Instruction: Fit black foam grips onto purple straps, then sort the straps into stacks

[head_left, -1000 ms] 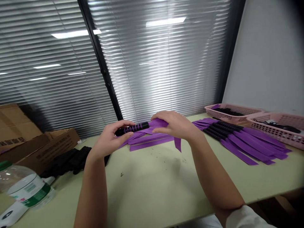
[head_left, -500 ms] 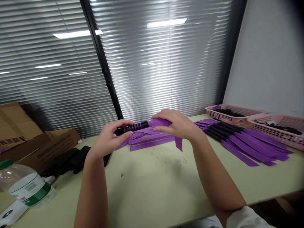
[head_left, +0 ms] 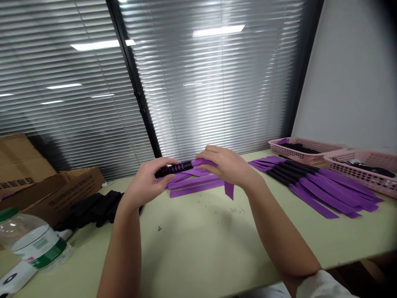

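A black handle with purple bands (head_left: 176, 168) is held level over the table by both hands. My left hand (head_left: 151, 178) is closed round its left end, thumb in front and fingers behind. At its right end a purple gathered strip (head_left: 201, 162) joins on, and my right hand (head_left: 226, 163) is closed over it. From under the right hand hangs a short flat purple tail (head_left: 229, 191). Loose purple strips (head_left: 198, 186) lie on the table just below and behind the handle. My palms hide parts of the handle and the gathered strip.
Finished-looking black-handled pieces with purple strips (head_left: 322, 188) lie in a row at right. Behind them stand two pink baskets (head_left: 310, 156) (head_left: 359, 169) with dark items. At left are a cardboard box (head_left: 74, 188), black bundles (head_left: 96, 209) and a plastic bottle (head_left: 40, 244).
My right hand has slid left along the purple strip, nearer the handle, and the hanging tail moved left with it. My left hand has shifted slightly right with the handle.
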Demonstrator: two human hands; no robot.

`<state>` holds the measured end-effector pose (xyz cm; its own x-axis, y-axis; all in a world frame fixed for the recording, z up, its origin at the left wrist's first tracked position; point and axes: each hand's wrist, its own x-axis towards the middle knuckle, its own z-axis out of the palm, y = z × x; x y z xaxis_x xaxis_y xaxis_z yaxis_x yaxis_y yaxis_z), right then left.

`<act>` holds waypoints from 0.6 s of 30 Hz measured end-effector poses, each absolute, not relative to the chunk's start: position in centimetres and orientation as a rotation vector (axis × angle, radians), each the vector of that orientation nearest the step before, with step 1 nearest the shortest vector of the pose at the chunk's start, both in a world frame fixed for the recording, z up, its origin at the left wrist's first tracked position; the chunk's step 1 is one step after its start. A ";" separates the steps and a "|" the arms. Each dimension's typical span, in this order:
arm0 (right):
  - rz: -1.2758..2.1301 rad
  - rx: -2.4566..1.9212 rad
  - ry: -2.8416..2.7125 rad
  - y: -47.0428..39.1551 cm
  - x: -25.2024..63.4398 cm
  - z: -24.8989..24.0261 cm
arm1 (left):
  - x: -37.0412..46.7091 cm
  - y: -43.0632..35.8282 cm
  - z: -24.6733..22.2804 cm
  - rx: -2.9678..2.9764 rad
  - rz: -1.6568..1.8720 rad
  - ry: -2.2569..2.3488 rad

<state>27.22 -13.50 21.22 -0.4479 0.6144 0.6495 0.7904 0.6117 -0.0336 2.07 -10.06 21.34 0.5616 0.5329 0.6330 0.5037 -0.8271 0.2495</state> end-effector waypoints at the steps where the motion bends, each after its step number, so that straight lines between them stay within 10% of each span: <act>1: -0.367 -1.108 -2.211 -13.6 27.1 21.3 | 2.1 -10.1 21.3 2.746 1.136 0.910; 18: -0.473 -1.251 -2.222 -14.1 26.3 21.4 | 2.1 -10.2 21.4 2.794 1.152 0.927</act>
<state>26.27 -14.05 21.38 -0.4222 0.6710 0.6095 0.8610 0.5072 0.0380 2.11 -10.19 21.38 0.5626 0.5113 0.6497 0.5257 -0.8278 0.1962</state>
